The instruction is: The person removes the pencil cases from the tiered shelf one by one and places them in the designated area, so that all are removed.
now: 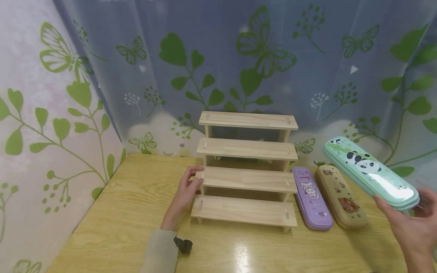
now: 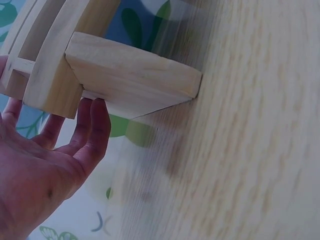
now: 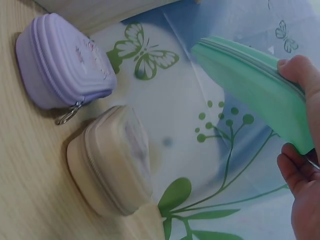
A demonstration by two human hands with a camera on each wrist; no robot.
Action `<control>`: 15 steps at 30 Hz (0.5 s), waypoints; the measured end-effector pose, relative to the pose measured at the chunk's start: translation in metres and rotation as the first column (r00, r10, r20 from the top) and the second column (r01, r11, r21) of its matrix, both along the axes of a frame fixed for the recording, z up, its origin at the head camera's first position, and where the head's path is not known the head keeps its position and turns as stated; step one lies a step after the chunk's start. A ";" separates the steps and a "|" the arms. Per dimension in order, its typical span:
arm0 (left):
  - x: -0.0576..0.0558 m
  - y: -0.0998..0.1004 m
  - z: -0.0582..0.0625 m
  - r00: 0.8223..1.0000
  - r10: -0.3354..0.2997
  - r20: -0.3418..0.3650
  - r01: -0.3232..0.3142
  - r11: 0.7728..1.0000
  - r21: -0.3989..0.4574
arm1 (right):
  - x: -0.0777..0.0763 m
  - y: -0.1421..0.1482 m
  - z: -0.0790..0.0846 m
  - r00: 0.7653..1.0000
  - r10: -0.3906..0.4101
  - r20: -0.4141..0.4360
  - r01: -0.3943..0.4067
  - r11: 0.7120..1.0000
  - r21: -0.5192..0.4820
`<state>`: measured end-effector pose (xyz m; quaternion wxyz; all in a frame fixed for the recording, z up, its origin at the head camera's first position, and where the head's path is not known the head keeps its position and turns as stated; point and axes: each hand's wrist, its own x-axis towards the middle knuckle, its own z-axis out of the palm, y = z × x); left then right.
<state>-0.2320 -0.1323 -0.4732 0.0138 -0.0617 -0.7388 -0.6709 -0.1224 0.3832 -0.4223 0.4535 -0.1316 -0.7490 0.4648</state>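
My right hand (image 1: 414, 218) holds a mint-green pencil case (image 1: 372, 170) with pandas on its lid. The case is in the air at the right, tilted, its near end between thumb and fingers. In the right wrist view its zipper edge shows under the thumb. A four-step wooden shelf (image 1: 244, 178) stands at the centre. My left hand (image 1: 187, 187) grips the left end of its second step from the bottom, thumb on top. In the left wrist view the fingers (image 2: 92, 125) reach against the underside of a wooden board.
A purple pencil case (image 1: 312, 199) lies just right of the shelf, and a beige pencil case (image 1: 341, 197) with bears lies beside it. All stand on a wood-grain table (image 1: 112, 227). A leaf-and-butterfly curtain (image 1: 218, 45) hangs behind the shelf.
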 end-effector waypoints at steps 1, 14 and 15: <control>0.000 0.000 0.000 1.000 0.002 -0.002 -0.002 1.000 -0.004 | 0.000 0.001 -0.001 1.000 -0.005 0.004 0.005 1.000 0.009; -0.001 -0.001 -0.002 1.000 -0.007 -0.009 0.007 1.000 -0.006 | 0.007 0.014 -0.015 0.982 -0.151 0.116 0.151 0.988 0.010; -0.001 -0.001 -0.002 1.000 -0.006 -0.008 0.006 1.000 -0.006 | 0.007 0.015 -0.016 0.980 -0.156 0.122 0.157 0.988 0.002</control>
